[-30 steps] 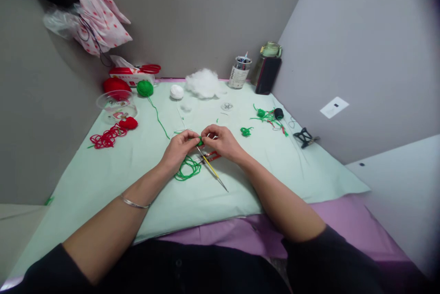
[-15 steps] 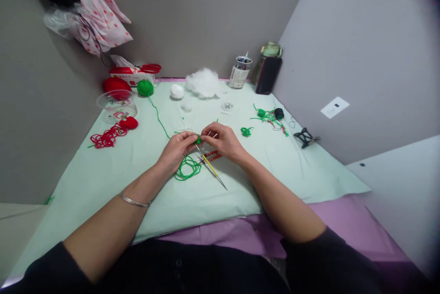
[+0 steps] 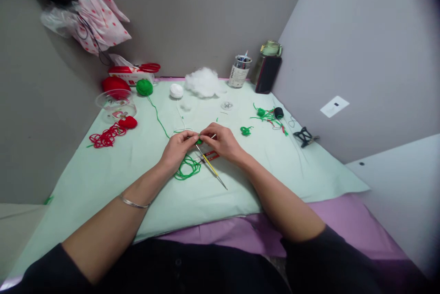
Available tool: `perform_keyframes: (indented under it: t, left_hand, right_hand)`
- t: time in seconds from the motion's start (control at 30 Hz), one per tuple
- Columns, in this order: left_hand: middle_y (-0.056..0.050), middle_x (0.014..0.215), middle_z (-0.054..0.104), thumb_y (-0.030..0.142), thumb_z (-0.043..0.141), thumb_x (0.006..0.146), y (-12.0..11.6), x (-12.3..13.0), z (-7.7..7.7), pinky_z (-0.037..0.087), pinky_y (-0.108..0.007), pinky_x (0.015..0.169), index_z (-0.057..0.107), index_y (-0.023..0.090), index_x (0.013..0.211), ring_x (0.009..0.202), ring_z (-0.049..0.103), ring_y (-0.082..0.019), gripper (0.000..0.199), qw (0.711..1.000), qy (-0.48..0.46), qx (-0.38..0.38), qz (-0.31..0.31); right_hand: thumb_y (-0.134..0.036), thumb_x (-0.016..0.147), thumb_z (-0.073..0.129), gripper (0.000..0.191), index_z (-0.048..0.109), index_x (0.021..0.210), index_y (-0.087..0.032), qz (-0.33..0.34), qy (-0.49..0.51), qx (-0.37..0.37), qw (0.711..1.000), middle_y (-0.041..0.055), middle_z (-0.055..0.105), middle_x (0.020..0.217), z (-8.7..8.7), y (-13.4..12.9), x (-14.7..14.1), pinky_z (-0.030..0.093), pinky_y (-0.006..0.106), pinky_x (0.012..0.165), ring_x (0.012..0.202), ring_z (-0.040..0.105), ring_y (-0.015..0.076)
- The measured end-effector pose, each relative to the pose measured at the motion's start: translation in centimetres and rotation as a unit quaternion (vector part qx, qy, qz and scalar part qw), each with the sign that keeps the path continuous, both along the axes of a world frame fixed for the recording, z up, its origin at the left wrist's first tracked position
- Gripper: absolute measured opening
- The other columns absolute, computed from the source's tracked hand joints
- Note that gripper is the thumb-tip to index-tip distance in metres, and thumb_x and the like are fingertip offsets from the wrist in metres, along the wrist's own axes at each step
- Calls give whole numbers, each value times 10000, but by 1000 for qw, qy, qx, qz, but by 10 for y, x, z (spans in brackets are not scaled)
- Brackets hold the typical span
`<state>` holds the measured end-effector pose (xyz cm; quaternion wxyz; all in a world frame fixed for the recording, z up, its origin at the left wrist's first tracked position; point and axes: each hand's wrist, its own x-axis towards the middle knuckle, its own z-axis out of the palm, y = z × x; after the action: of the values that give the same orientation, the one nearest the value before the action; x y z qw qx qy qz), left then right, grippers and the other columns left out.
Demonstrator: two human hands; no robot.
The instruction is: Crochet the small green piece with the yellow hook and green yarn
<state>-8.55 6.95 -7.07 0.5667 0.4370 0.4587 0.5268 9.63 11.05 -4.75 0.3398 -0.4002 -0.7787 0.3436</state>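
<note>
Between my fingertips is a small green crochet piece [image 3: 199, 141], mostly hidden. My left hand [image 3: 178, 147] pinches it from the left. My right hand [image 3: 222, 141] pinches its other side, thumb and forefinger close to the left thumb. A crochet hook [image 3: 213, 170] with a yellow handle lies slantwise on the cloth just below the fingers. Beneath it rests a pair of red-handled thread snips [image 3: 210, 155], partly covered. Loose green yarn [image 3: 187, 168] is coiled under my left hand. Another green strand runs back to a green yarn ball [image 3: 144, 87].
At the back left stand a tissue box [image 3: 130, 76] with red scissors [image 3: 148, 68] and a clear plastic tub [image 3: 117, 104]. Red yarn [image 3: 107, 136] lies left. White stuffing [image 3: 204, 82], a pen jar [image 3: 240, 72] and a phone [image 3: 268, 75] line the back. Green scraps [image 3: 271, 116] lie right.
My hands have shifted slightly at the green piece, the fingertips drawing closer over it so that less of it shows. The hook, snips and coiled yarn stay where they were.
</note>
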Motion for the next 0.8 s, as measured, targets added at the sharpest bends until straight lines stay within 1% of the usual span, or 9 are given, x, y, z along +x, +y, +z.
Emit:
perform_keyframes:
  t: [0.07, 0.13, 0.3, 0.47, 0.67, 0.8]
  left_hand:
    - [-17, 812, 766, 305, 879, 795, 0, 0, 1, 550, -336, 872, 808, 184, 879, 843, 708, -214, 163, 1000, 8, 3, 9]
    - [-27, 815, 776, 325, 898, 751, -1, 0, 2, 541, -330, 873, 822, 190, 862, 848, 705, -223, 190, 1000, 14, 4, 14]
    - [-39, 848, 790, 338, 907, 717, -2, 2, 4, 537, -333, 897, 813, 188, 835, 856, 699, -215, 213, 1000, 9, 5, 22]
    - [-39, 871, 783, 317, 880, 716, -3, 4, 6, 545, -353, 928, 773, 183, 813, 886, 705, -209, 197, 999, -21, -4, 39]
    - [-63, 976, 784, 238, 847, 688, -4, 6, 11, 560, -377, 957, 699, 178, 764, 911, 719, -200, 177, 996, -57, -19, 58]
    - [-60, 970, 775, 219, 836, 677, -3, 6, 12, 555, -385, 984, 678, 177, 745, 908, 713, -191, 177, 995, -70, -23, 64]
  right_hand:
    - [-235, 940, 715, 106, 796, 874, -216, 1, 0, 1, 1000, 33, 692, 909, 1, -1, 0, 515, 306, 769, 807, 639, 165]
    - [-247, 951, 704, 128, 796, 867, -216, 2, 1, 1, 1000, 36, 691, 905, 1, -1, 0, 513, 304, 759, 803, 635, 166]
    - [-207, 953, 654, 184, 780, 819, -218, 0, 11, -2, 1000, 34, 667, 882, 2, 0, 0, 508, 297, 729, 754, 611, 155]
    - [-207, 910, 669, 159, 747, 772, -219, -26, 27, -16, 999, 30, 673, 870, -1, 1, -1, 507, 300, 713, 733, 606, 154]
    - [-205, 875, 669, 113, 724, 777, -214, -43, 46, -73, 995, 8, 699, 770, 2, -2, -2, 515, 300, 663, 645, 638, 147]
    - [-240, 867, 684, 86, 724, 801, -200, -36, 54, -117, 991, -11, 694, 693, 8, -3, -1, 516, 282, 621, 592, 636, 137]
